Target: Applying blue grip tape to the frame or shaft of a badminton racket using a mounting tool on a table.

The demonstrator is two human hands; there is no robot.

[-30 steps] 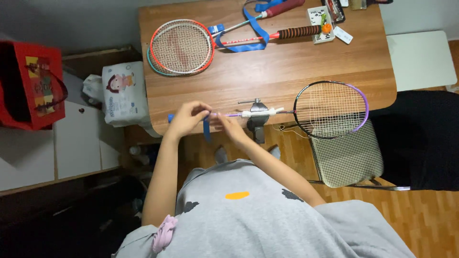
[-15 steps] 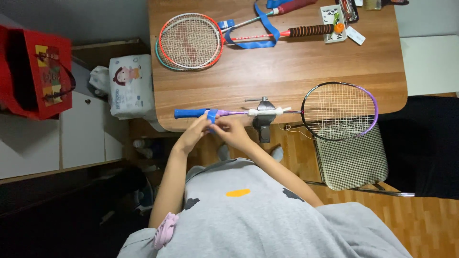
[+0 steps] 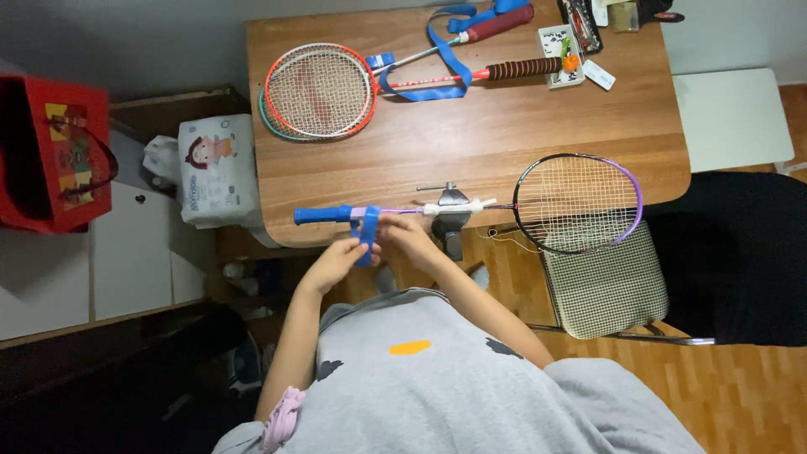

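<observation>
Blue grip tape (image 3: 368, 235) now hangs lower — left hand (image 3: 340, 259), right hand (image 3: 408, 240) pinch it at racket handle (image 3: 324, 215).

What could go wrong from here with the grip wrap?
1. The blue grip tape hangs as a loose strip between the left hand and right hand; slack may wrinkle it.
2. The racket sits in a small clamp at the table edge, head overhanging a chair; it might twist or tip.
</observation>
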